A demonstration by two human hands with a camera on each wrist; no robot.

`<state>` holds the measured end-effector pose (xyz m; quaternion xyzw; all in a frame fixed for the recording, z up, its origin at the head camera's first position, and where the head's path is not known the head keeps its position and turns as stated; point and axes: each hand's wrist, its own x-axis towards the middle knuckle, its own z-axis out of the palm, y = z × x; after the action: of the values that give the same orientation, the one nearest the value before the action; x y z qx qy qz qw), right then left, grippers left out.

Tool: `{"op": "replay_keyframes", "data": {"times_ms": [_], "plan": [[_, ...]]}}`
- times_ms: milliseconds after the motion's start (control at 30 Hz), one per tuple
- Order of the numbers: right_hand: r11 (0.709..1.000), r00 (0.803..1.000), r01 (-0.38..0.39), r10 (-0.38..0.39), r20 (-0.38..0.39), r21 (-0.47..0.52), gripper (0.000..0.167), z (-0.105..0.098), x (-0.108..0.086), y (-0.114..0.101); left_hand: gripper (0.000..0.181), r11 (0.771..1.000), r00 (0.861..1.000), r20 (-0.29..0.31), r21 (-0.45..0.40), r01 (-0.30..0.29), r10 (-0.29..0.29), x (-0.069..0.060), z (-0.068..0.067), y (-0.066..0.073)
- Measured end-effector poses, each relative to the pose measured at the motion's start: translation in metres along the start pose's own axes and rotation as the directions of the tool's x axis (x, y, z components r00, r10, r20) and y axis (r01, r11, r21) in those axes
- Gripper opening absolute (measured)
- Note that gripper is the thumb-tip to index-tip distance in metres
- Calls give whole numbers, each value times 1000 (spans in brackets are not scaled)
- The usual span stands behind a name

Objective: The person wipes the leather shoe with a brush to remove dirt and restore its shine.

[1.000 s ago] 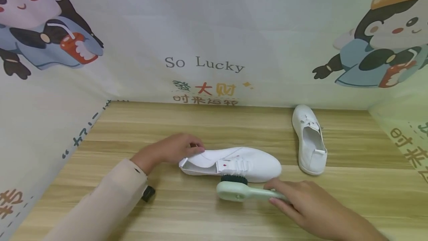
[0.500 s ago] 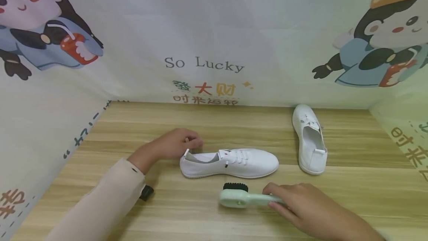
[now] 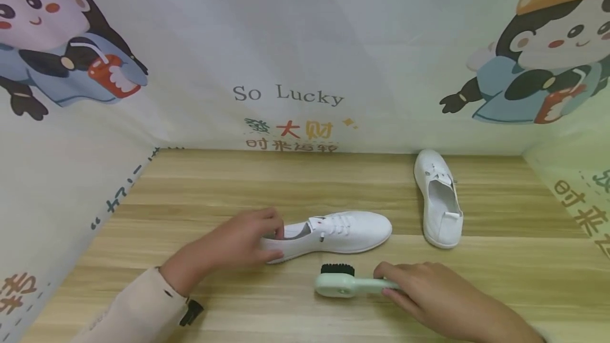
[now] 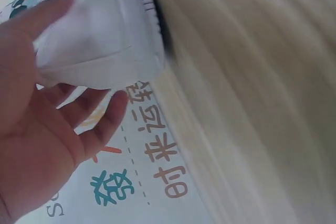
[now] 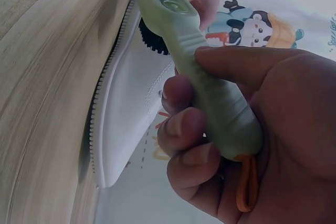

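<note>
A white lace-up shoe (image 3: 355, 232) lies sole-down on the wooden surface, toe to the right. My left hand (image 3: 248, 240) is around its heel, thumb along the near outer side and fingers at the shoe opening. In the left wrist view the fingers (image 4: 107, 124) are spread loosely beyond the heel's top edge, and the thumb overlaps the heel's side (image 4: 100, 30). My right hand (image 3: 438, 292) grips the pale green handle of a brush (image 3: 335, 285). Its black bristles (image 3: 337, 269) point at the shoe, a short gap in front of it. An orange loop (image 5: 247, 184) hangs from the handle's end.
The matching white shoe (image 3: 440, 200) stands at the back right, toe toward the printed backdrop (image 3: 286, 46). Printed side walls bound the wood-grain surface (image 3: 267, 316) left and right. A small black piece (image 3: 191, 313) shows at the left sleeve.
The brush has come off the shoe toward me. The shoe has gone from tipped on its side to sole-down. My left hand left its far edge and came round its heel, which swung nearer.
</note>
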<state>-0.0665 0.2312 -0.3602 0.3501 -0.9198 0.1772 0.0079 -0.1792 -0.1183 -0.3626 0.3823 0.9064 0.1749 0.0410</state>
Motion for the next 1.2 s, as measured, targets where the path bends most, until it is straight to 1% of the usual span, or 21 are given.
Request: {"op": "replay_keyframes", "data": {"times_ms": [67, 133, 200, 267, 333, 433, 633, 733, 800, 900, 1000, 1067, 1167, 1200], "plan": [[1000, 1000, -8, 8, 6, -9, 6, 1, 0, 0, 20, 997, 1000, -12, 71, -8, 9, -2, 3, -2], [1000, 1000, -22, 23, 15, -17, 7, 1, 0, 0, 20, 992, 1000, -29, 123, -4, 8, -3, 4, -3], [999, 999, -34, 34, 18, -26, 8, 2, 0, 1, 21, 987, 998, -56, 163, 7, 2, -4, 5, -6], [998, 999, -47, 47, 23, -31, 9, 3, 0, 1, 22, 982, 997, -83, 187, 15, 1, -4, 4, -11], [998, 998, -58, 58, 25, -30, 12, 4, 0, 2, 21, 980, 994, -109, 193, 38, -17, -5, 3, -18], [997, 997, -70, 71, 29, -34, 19, 6, 0, 3, 24, 978, 989, -138, 190, 85, -59, -5, 1, -28], [989, 989, -139, 141, 50, -51, 36, 9, -2, 3, 34, 966, 973, -157, 174, 194, -167, 1, -7, -44], [988, 988, -144, 147, 41, -62, 40, 10, -2, 3, 34, 955, 964, -159, 174, 240, -214, 5, -11, -52], [989, 990, -136, 138, 37, -64, 41, 11, -2, 4, 34, 944, 954, -157, 174, 281, -255, 8, -13, -58], [989, 988, -141, 144, 57, -48, 44, 11, -1, 3, 36, 921, 932, -159, 168, 351, -327, 11, -19, -68], [992, 989, -127, 128, 76, -19, 48, 11, 1, 2, 38, 895, 905, -178, 166, 415, -387, 15, -25, -82], [995, 993, -95, 94, 69, 4, 49, 11, 2, 1, 38, 875, 886, -196, 171, 452, -419, 19, -30, -91], [999, 997, -50, 49, 59, 19, 46, 12, 2, -1, 36, 845, 857, -217, 176, 505, -467, 23, -37, -103], [998, 996, -59, 56, 72, 34, 45, 11, 3, -1, 36, 834, 846, -221, 174, 524, -485, 24, -40, -106]]}}
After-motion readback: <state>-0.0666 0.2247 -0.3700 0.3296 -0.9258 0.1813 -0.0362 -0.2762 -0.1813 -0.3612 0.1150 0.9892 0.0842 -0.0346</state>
